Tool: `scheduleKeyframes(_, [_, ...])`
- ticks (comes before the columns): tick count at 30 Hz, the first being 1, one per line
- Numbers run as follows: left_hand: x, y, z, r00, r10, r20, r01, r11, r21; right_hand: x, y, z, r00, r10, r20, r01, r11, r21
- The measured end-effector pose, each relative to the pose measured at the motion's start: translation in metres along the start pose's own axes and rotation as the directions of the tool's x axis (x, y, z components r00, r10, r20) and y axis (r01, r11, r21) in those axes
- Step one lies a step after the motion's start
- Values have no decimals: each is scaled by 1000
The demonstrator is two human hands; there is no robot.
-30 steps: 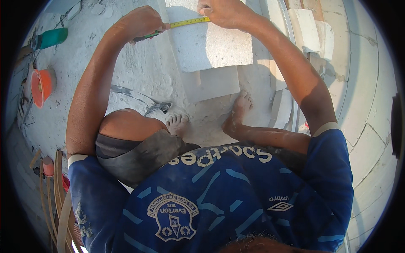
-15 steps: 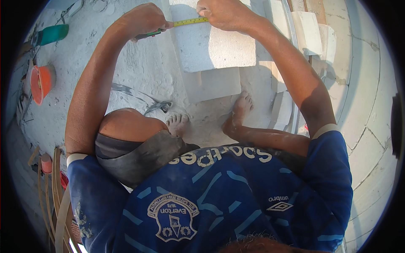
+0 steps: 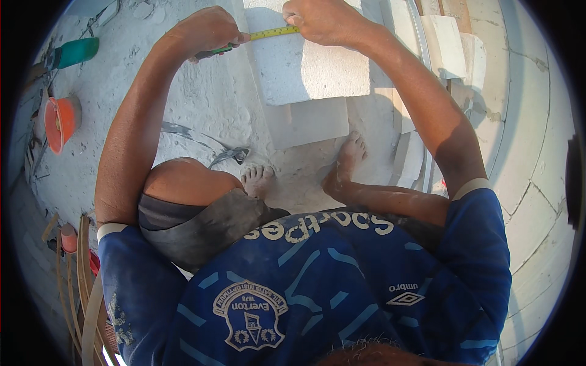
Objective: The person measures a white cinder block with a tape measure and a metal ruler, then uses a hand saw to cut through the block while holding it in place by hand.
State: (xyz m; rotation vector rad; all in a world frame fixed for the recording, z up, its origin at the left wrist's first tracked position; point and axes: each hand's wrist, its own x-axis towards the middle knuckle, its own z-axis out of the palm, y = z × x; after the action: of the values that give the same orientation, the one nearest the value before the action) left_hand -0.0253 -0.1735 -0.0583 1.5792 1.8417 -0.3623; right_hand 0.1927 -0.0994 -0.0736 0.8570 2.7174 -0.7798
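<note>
A short stretch of yellow tape measure (image 3: 273, 32) spans the gap between my hands, over a pale, rough-faced block (image 3: 281, 73). Its dark green and black case sits under my left hand (image 3: 209, 30), whose fingers are wrapped round it. My right hand (image 3: 323, 21) is closed, pinching the tape at its other side above the block. The block rests on a flat grey slab (image 3: 311, 122) that juts out nearer to my feet. Half of the block's top lies in shade, half in sunlight.
An orange bucket (image 3: 72, 116) and a teal bottle (image 3: 79, 52) are on the dusty floor to the left. A dark strap (image 3: 229, 156) lies near my left foot. Wooden strips (image 3: 82, 287) stand at lower left. White block pieces (image 3: 444, 46) and a metal rail line the right, beside a block wall (image 3: 531, 152).
Almost nothing differs. My right hand has shifted very slightly to the left, and the tape stays stretched between both hands.
</note>
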Motion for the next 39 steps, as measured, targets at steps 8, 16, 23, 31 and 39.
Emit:
scheduleKeyframes(8, [0,-2,-5,991,132,23,-134,981,143,1,4,6,962,-231,-148,231,973,-18])
scheduleKeyframes(16, [-10,12,-12,997,81,6,-81,977,198,3,-5,-4,973,-207,-107,213,976,49])
scheduleKeyframes(23, [-1,-6,-6,950,305,73,-302,828,472,6,3,3,964,-232,-132,240,969,50])
scheduleKeyframes(31, [-1,8,-3,999,-39,19,35,986,162,11,12,7,993,-104,-55,106,994,40])
scheduleKeyframes(39, [8,-4,-1,999,-32,22,30,997,72,11,13,10,976,-187,-108,190,982,20])
